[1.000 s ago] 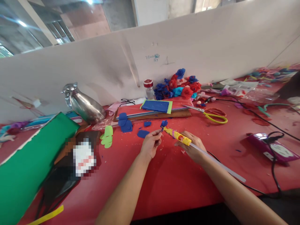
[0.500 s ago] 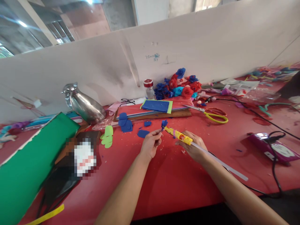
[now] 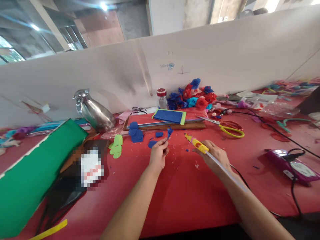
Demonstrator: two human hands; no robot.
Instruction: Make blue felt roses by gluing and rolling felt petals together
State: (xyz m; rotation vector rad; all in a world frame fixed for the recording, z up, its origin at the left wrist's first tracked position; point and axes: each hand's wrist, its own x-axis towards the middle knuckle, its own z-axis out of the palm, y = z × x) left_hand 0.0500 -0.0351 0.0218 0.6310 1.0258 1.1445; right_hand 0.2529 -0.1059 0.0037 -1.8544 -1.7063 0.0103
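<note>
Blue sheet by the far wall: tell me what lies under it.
The blue sheet lies on a light green sheet that shows along its right edge, on a stack of sheets over a wooden board. The rest of the stack's middle is covered.

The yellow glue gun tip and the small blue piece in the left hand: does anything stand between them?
No. Only bare red table lies between the glue gun in the right hand and the blue piece pinched by the left hand.
</note>
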